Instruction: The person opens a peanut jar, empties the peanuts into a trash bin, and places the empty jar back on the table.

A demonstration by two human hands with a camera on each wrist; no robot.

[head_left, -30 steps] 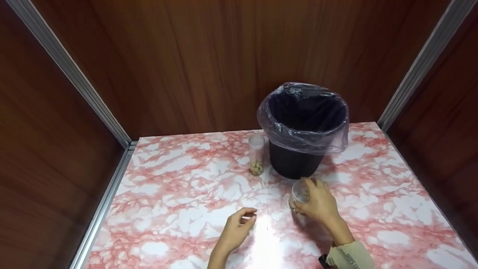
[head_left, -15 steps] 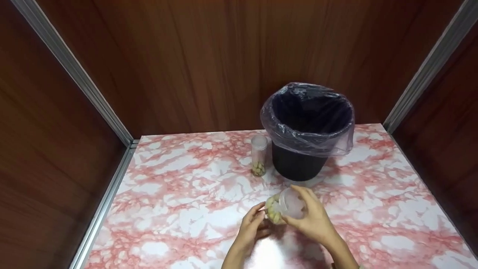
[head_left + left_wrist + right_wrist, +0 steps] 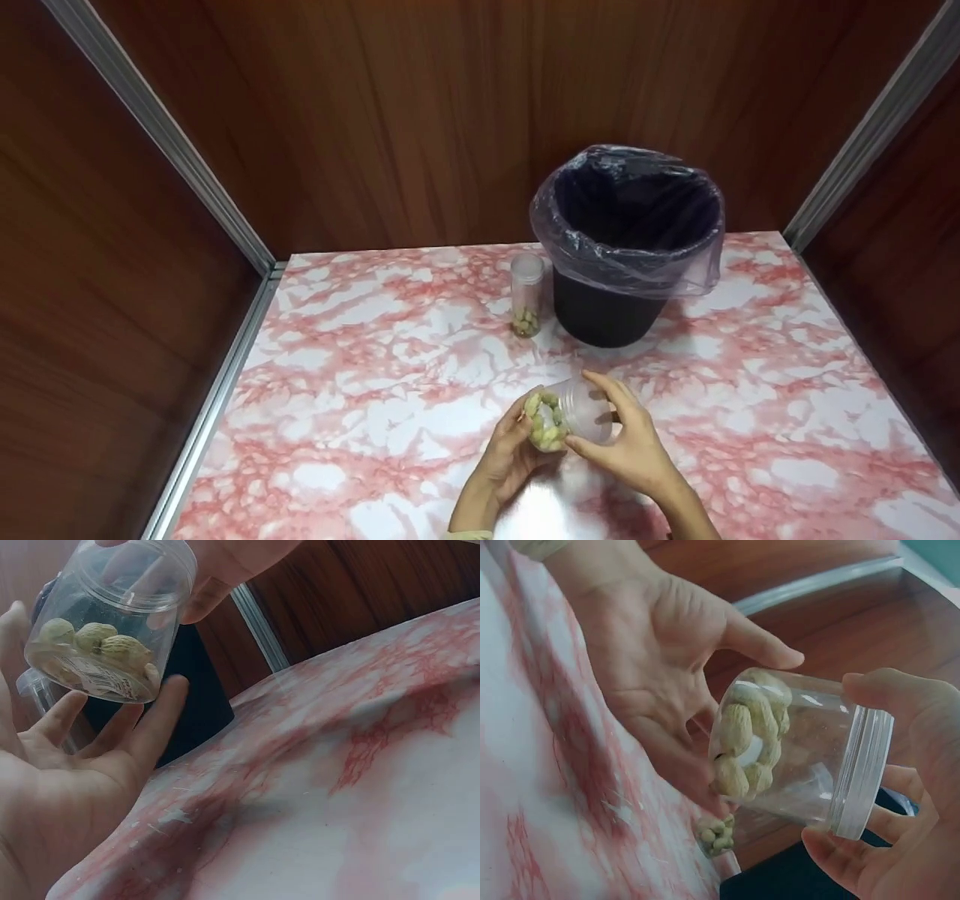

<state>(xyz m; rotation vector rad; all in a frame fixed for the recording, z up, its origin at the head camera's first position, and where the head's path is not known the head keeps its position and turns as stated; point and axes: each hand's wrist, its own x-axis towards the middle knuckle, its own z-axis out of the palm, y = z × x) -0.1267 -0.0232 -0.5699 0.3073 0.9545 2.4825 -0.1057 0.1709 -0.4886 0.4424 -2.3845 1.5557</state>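
A clear plastic jar (image 3: 564,397) with a screw lid lies tilted on its side above the table. Several unshelled peanuts (image 3: 750,727) are gathered at its base, where a label (image 3: 90,673) shows. My right hand (image 3: 634,450) grips the jar at its lid end, thumb on one side and fingers on the other. Below and to the left, my left hand (image 3: 506,461) is spread beside the base, palm toward it. Its fingers (image 3: 154,724) are mostly straight and lie close to or against the base; exact contact is hard to tell.
A taller clear jar (image 3: 527,289) with several peanuts at its bottom stands upright behind the hands. To its right is a black bin (image 3: 607,315) lined with a purple bag (image 3: 630,274). Brown wood-look panels (image 3: 390,135) enclose the red-and-white table (image 3: 360,360).
My right hand has lifted the jar, carried it left and tipped its base toward my left hand. The left hand has come right to the jar's base. The head view has shifted slightly.
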